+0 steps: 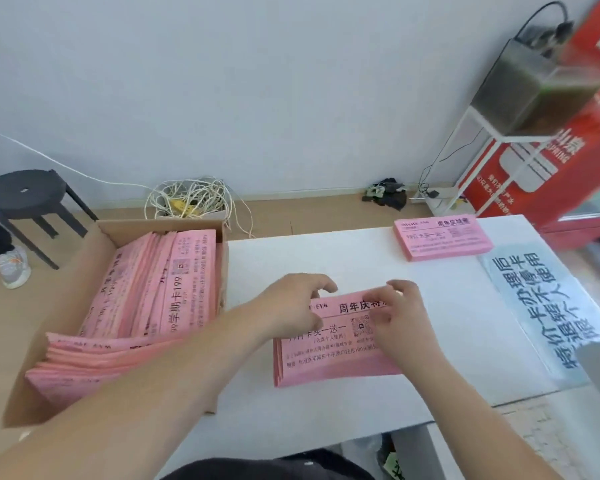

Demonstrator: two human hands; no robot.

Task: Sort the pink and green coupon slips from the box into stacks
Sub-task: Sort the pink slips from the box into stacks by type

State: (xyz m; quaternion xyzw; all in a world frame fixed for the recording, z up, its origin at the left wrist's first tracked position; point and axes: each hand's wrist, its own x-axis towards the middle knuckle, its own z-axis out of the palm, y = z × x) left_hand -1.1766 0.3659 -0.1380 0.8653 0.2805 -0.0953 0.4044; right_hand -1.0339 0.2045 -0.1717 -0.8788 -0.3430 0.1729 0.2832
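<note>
Left hand and right hand both gripping near stack on table, fingers curling over its far edge and covering upper corners and part of print. Far stack lying well apart, at table's back. Box sitting just beside table's left edge, holding pink slips with blurring print. Left forearm hiding box's near right corner.

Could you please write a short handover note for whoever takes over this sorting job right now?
The left hand and the right hand both hold the near pink stack by its far edge, on the white table.
The far pink stack lies at the table's far right.
The box at left holds many pink slips.
Done: two pink stacks begun.
Left: empty the box; no green slips show yet.
</note>
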